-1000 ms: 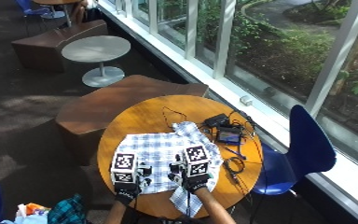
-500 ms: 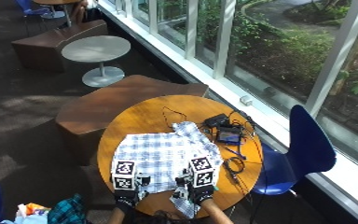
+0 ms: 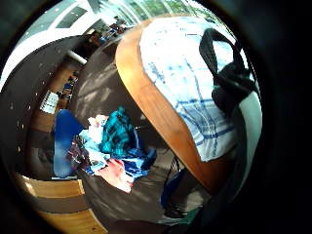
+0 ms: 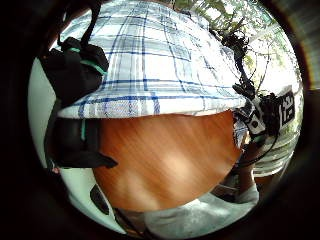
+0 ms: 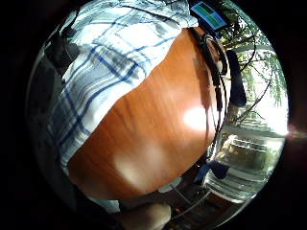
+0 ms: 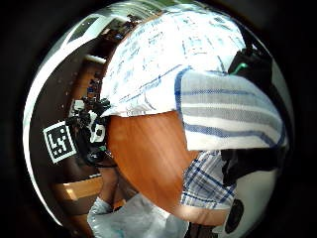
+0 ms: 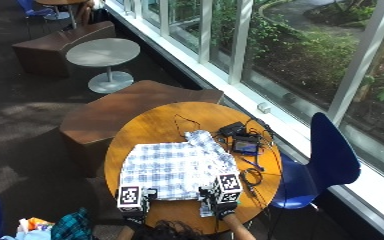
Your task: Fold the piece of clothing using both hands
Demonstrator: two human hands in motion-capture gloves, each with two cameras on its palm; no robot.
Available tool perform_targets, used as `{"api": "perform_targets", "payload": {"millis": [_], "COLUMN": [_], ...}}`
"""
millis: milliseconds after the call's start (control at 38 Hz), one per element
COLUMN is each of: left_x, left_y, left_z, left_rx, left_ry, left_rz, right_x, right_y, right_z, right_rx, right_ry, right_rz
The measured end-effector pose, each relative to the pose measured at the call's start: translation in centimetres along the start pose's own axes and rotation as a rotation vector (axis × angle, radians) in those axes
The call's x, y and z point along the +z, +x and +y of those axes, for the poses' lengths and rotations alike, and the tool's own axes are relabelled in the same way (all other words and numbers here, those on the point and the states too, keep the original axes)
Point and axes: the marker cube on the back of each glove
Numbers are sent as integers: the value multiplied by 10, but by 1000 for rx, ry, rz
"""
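A blue and white plaid shirt (image 7: 172,167) lies spread flat on the round wooden table (image 7: 159,125). Both gloved hands are at its near hem, close to the table's near edge. My left hand (image 7: 133,202) holds the hem's left corner; in the left thumb side palm view its fingers (image 4: 75,67) curl over the cloth's edge (image 4: 155,105). My right hand (image 7: 222,197) grips the hem's right corner. There a fold of the shirt (image 6: 228,119) drapes over its fingers (image 6: 250,67), raised off the wood.
A small device and black cables (image 7: 245,145) lie on the table right of the shirt. A blue chair (image 7: 328,160) stands at the right. A pile of clothes (image 7: 72,225) lies on the floor at the lower left. A brown bench (image 7: 132,105) stands beyond the table.
Both hands have moved back toward the table's near edge, from on top of the shirt to its near hem. The right hand now has a fold of cloth lifted.
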Motion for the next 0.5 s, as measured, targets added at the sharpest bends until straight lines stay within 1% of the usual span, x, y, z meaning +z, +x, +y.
{"api": "perform_targets", "payload": {"millis": [105, 158, 210, 263, 289, 316, 395, 447, 500], "left_x": [-19, -39, -63, -87, -96, -102, -113, -120, -122], "left_y": [2, 0, -10, -26, -31, -31, -24, -26, -29], "left_z": [3, 8, 16, 22, 25, 27, 31, 26, 12], "left_rx": [17, 25, 48, 88, 112, 139, 203, 214, 213], "left_ry": [82, 133, 175, 182, 162, 128, -25, -124, -190], "left_rz": [65, 90, 64, -25, -44, -21, 122, 152, 152], "right_x": [-8, -21, -40, -59, -67, -74, -92, -103, -108], "right_y": [5, 6, 6, 3, 1, 0, -4, -7, -7], "right_z": [-4, 1, 13, 28, 34, 38, 35, 19, -10], "right_rx": [-79, -146, -202, -246, -267, -289, -339, -343, -326], "right_ry": [136, 220, 277, 278, 258, 228, 123, 67, 28], "right_rz": [-15, 3, 50, 96, 106, 106, 33, -52, -132]}}
